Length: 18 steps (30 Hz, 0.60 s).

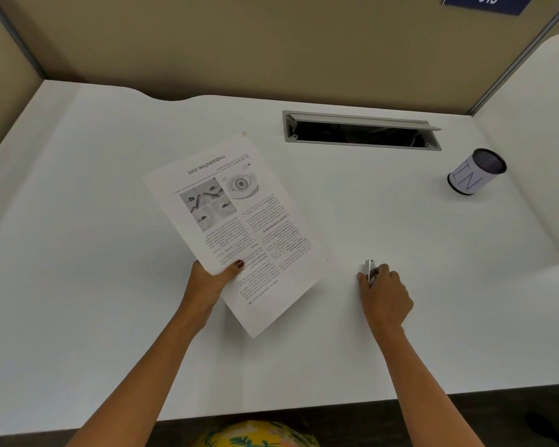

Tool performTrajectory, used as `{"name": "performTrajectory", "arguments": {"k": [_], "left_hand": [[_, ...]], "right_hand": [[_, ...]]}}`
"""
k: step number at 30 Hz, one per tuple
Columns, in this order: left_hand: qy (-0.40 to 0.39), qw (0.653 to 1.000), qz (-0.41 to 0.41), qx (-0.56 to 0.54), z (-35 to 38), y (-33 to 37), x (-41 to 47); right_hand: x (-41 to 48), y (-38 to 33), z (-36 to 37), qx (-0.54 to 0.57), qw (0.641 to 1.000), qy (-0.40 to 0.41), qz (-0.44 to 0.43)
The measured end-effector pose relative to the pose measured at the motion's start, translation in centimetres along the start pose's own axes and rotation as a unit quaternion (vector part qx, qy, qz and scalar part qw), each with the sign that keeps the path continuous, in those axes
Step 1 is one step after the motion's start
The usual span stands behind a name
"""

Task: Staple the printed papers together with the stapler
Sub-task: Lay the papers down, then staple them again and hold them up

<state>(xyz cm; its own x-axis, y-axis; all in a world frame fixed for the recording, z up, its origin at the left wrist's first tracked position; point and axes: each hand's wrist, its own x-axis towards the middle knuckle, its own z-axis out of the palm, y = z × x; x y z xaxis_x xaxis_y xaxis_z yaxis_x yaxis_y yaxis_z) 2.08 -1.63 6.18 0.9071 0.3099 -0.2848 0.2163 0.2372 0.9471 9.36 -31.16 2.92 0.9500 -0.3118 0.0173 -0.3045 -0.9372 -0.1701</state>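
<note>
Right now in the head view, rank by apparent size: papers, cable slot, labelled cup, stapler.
1. printed papers
2. cable slot
3. labelled cup
4. stapler, mostly hidden by the right hand, so unsure

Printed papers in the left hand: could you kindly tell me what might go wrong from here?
The left hand pinches the printed papers at one edge only, so the sheets might fan out of line. The print reads upside down to the person, so the stapler, gripped in the right hand, could land on the wrong corner.
</note>
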Motion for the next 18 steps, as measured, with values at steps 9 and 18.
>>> {"name": "performTrajectory", "arguments": {"k": [9, 18], "left_hand": [[0.014, 1.000, -0.009, -0.026, 0.3, 0.1, 0.1], [0.012, 0.999, -0.009, -0.045, 1.5, 0.3, 0.4]], "right_hand": [[-2.4, -2.6, -0.5, 0.134, 0.978, 0.160, -0.025], [-6.2, -8.3, -3.3, 0.671, 0.678, -0.273, 0.122]]}}
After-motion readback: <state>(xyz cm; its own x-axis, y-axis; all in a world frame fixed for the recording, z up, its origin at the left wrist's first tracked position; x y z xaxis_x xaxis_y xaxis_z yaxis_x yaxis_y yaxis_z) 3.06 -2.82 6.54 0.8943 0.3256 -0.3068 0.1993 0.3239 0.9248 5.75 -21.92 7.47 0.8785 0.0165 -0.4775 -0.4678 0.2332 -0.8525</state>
